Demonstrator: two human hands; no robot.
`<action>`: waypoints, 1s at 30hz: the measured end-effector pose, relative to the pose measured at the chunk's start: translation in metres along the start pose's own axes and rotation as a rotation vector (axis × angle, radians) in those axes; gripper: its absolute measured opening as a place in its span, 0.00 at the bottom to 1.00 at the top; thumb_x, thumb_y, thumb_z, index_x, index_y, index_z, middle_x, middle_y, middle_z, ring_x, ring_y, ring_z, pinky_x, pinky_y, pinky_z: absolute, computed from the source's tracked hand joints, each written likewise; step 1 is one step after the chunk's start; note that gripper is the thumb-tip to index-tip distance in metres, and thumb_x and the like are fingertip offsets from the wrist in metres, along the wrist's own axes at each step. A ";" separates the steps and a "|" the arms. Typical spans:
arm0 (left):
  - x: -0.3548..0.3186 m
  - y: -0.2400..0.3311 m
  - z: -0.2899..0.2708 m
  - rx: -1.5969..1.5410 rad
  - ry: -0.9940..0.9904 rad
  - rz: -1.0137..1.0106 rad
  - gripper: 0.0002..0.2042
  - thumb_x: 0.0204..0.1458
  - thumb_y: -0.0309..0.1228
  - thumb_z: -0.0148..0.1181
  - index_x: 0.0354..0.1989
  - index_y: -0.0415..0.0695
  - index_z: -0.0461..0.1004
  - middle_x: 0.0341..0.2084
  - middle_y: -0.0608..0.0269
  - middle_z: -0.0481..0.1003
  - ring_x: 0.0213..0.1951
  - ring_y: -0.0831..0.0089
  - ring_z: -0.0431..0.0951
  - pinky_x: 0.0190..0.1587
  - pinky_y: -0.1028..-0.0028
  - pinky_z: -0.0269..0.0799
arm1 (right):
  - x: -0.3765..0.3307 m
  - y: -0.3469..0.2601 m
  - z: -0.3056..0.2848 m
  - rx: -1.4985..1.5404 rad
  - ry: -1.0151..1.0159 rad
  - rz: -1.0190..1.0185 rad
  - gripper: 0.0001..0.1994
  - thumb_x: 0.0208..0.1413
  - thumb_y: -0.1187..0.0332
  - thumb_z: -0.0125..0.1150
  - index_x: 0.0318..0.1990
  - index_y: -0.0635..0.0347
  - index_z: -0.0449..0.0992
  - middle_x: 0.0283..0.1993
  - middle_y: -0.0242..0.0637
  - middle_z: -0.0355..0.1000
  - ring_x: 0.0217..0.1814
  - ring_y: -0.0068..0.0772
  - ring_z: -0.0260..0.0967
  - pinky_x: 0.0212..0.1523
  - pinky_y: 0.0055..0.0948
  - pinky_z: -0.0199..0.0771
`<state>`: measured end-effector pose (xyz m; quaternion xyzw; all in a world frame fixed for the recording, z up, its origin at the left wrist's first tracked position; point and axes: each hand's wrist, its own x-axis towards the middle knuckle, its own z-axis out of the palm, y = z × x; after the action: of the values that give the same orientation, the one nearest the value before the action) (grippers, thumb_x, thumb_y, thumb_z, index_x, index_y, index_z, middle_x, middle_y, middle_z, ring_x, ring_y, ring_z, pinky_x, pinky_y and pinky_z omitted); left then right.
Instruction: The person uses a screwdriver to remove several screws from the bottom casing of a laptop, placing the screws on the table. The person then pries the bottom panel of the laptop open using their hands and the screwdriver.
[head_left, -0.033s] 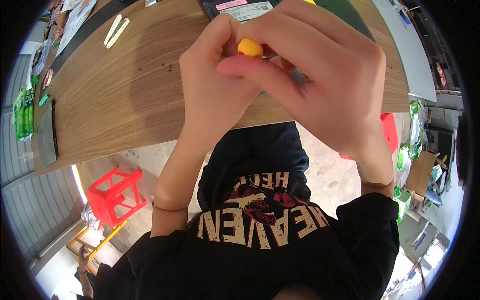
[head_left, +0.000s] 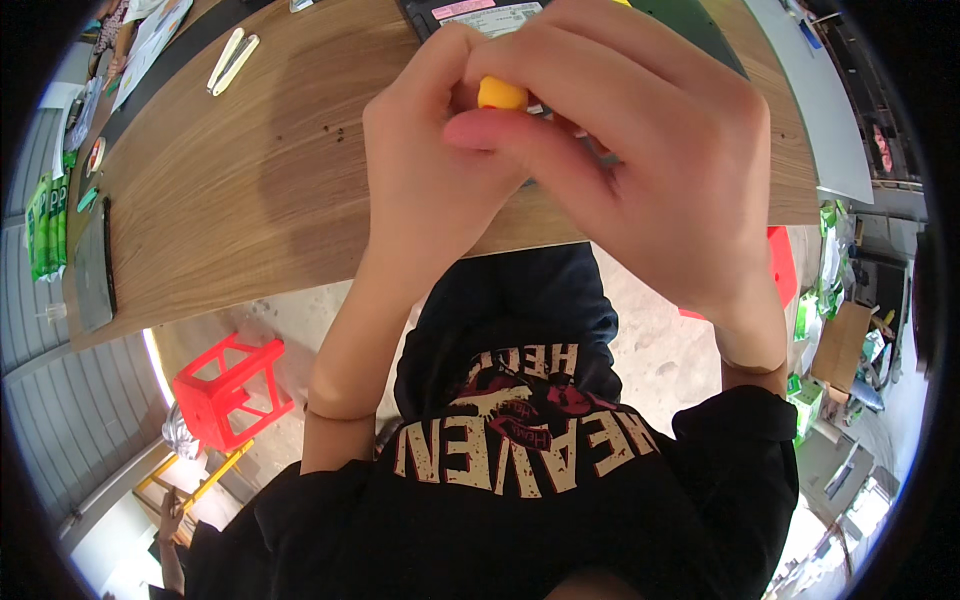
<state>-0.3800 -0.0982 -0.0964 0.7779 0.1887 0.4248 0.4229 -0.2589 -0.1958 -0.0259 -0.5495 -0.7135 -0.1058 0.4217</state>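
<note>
My right hand (head_left: pixel 660 150) is closed, thumb and curled fingers pinching a small yellow-and-red handle (head_left: pixel 502 94). Only the rounded yellow end shows, with a bit of red under it; the rest is hidden in the hands. My left hand (head_left: pixel 425 150) presses up against the right one, its fingers curled out of sight, so what it grips cannot be made out. Behind both hands, on the wood-grain table (head_left: pixel 210 190), lies a black flat device (head_left: pixel 425 18) bearing pink and white labels. My hands cover much of it.
A white two-armed tool (head_left: pixel 232 62) lies at the table's far left. A grey flat panel (head_left: pixel 95 270) leans at the left edge, near green packets (head_left: pixel 48 225). Red stools (head_left: pixel 228 390) stand below the table; another person's hand (head_left: pixel 170 512) shows at lower left.
The yellow end has turned a little between my fingers, so its visible shape differs slightly. My left hand and right thumb have shifted slightly to the right.
</note>
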 end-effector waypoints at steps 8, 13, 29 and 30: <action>0.003 -0.003 -0.034 -0.612 -0.463 -0.125 0.14 0.51 0.22 0.65 0.46 0.34 0.74 0.37 0.62 0.79 0.42 0.76 0.77 0.50 0.75 0.71 | 0.003 0.021 -0.016 0.239 -0.242 -0.154 0.19 0.42 0.74 0.66 0.45 0.63 0.77 0.36 0.39 0.74 0.33 0.41 0.73 0.29 0.28 0.74; 0.002 -0.008 -0.032 -0.372 -0.360 -0.020 0.15 0.48 0.21 0.67 0.45 0.34 0.75 0.37 0.61 0.79 0.42 0.77 0.77 0.52 0.74 0.70 | 0.005 0.007 -0.004 0.313 -0.140 -0.001 0.16 0.40 0.73 0.69 0.40 0.60 0.78 0.32 0.37 0.73 0.31 0.38 0.72 0.29 0.28 0.73; -0.004 0.008 -0.030 -0.264 -0.406 -0.142 0.15 0.47 0.27 0.69 0.43 0.37 0.76 0.33 0.60 0.80 0.36 0.78 0.78 0.44 0.76 0.72 | -0.006 0.046 -0.002 0.451 -0.317 -0.168 0.14 0.36 0.82 0.65 0.36 0.64 0.77 0.37 0.38 0.76 0.29 0.38 0.73 0.28 0.24 0.73; -0.004 0.007 -0.032 -0.258 -0.404 -0.140 0.15 0.47 0.27 0.69 0.43 0.37 0.76 0.33 0.60 0.80 0.36 0.78 0.78 0.44 0.76 0.72 | -0.006 0.044 0.000 0.476 -0.383 -0.182 0.15 0.36 0.82 0.65 0.37 0.64 0.77 0.38 0.38 0.76 0.30 0.39 0.73 0.29 0.23 0.73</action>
<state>-0.4087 -0.0894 -0.0835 0.7714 0.0980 0.2509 0.5765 -0.2203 -0.1839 -0.0437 -0.3792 -0.8308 0.1321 0.3854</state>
